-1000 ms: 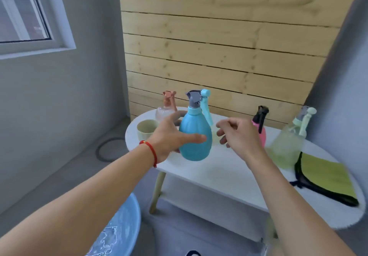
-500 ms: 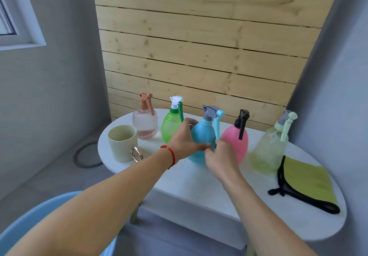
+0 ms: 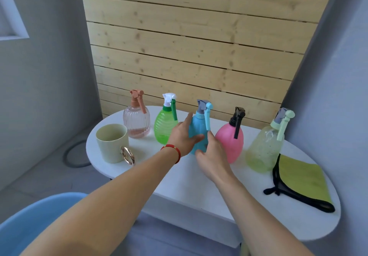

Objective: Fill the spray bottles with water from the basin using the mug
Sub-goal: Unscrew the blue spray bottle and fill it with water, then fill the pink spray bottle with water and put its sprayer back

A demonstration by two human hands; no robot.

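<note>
Here the left hand [image 3: 182, 137] wraps its grip round the blue bottle [image 3: 199, 134], and the right hand [image 3: 212, 156] holds its other side. It stands on the white worktop [image 3: 179, 178], between a green bottle [image 3: 165, 126] and a pink bottle [image 3: 230, 142]. The mug [image 3: 112, 143] sits at the left end.

left hand [image 3: 182, 136] and right hand [image 3: 213, 154]: both on blue spray bottle [image 3: 198, 130], frame centre | mug [image 3: 112, 146]: left on bench [image 3: 199, 186] | basin [image 3: 29, 220]: lower left corner
</note>
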